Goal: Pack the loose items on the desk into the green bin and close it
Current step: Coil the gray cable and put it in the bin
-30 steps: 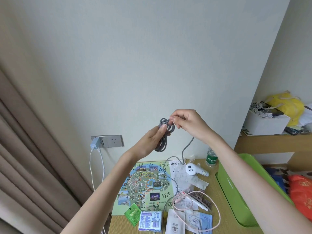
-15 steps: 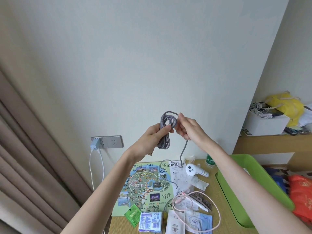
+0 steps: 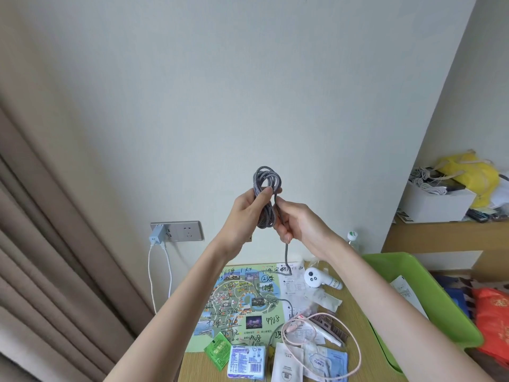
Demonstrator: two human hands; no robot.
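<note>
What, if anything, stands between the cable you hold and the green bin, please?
Nothing visible does. The left hand and right hand hold the cable above the desk; the bin lies open to their right. Only its tail trails on the map.

a lived-in home room: curtain point(image 3: 55, 244), cluttered desk point(image 3: 355, 321), wall socket point(image 3: 187, 230)

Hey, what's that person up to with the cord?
A person is coiling a grey braided cable above the desk. The left hand holds the loops, the right hand grips the loose run just below, and the tail hangs down onto the map. The green bin stands open at the right; a pink cable and packets lie on the desk, not yet packed.
</note>
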